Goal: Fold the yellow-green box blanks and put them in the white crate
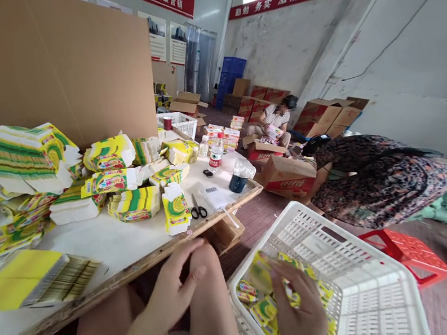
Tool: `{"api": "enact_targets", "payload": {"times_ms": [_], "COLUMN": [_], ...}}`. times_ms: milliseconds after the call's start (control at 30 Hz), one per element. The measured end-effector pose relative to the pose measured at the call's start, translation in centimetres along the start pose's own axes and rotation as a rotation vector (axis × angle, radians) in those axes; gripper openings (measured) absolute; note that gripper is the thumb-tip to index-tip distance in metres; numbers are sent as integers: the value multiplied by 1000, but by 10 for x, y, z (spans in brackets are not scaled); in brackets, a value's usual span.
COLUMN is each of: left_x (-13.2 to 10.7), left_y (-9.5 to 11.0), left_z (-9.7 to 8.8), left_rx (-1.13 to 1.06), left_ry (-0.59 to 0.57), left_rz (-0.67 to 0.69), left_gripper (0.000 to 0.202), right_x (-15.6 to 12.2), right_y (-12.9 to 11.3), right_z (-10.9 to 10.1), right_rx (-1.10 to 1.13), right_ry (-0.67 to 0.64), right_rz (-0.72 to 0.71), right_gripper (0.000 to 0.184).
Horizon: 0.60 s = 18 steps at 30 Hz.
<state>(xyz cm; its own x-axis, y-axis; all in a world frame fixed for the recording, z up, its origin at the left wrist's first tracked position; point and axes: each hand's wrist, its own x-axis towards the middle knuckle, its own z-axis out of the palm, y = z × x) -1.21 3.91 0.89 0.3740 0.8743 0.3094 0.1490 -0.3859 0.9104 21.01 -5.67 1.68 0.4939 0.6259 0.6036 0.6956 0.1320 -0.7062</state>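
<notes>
1. Holding a blurred yellow-and-green carton (261, 274) at its fingertips, the right hand (301, 306) is inside the upper space of the white slatted crate (377, 296)
2. That carton is toward the crate's near-left side, above a loose layer of small yellow cartons (264, 310) on the crate floor
3. Resting at the right knee (208, 267), the left hand (180, 280) is loosely spread, palm down, thumb apart from the fingers
4. Across the white tabletop (111, 240) stand bundles of flattened yellow-and-green cartons (20, 156), piled highest at the left in front of a brown cardboard panel (52, 64)
5. Near the table's front edge, an upright opened carton (176, 209) is just beside black-handled scissors (199, 212); farther back are a red-capped bottle (216, 154) and a dark cup (237, 183)
6. Right of the crate sits a red plastic stool (422, 254); beyond, a co-worker (274, 119) sits among cardboard boxes (288, 173)
</notes>
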Motion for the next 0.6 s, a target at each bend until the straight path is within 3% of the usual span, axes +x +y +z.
{"api": "enact_targets", "payload": {"times_ms": [67, 167, 300, 400, 500, 600], "left_x": [23, 55, 73, 68, 49, 14], "left_y": [-15, -44, -72, -72, -56, -36], "left_z": [-14, -30, -40, -44, -43, -32], "left_rx": [252, 528, 590, 598, 594, 578], "left_ry": [97, 131, 113, 137, 211, 221], "left_rz": [104, 136, 127, 157, 208, 411], "left_gripper": [49, 61, 33, 30, 34, 39], "right_x": [5, -1, -19, -26, -31, -38], "right_y": [10, 17, 9, -1, -11, -20], "right_z": [-9, -5, 18, 30, 40, 54], "right_rx": [-138, -65, 121, 231, 358, 579], "right_ry": [72, -44, -182, -281, -382, -373], "right_rz": [-30, 17, 112, 217, 358, 485], "right_gripper": [23, 24, 20, 22, 29, 41]}}
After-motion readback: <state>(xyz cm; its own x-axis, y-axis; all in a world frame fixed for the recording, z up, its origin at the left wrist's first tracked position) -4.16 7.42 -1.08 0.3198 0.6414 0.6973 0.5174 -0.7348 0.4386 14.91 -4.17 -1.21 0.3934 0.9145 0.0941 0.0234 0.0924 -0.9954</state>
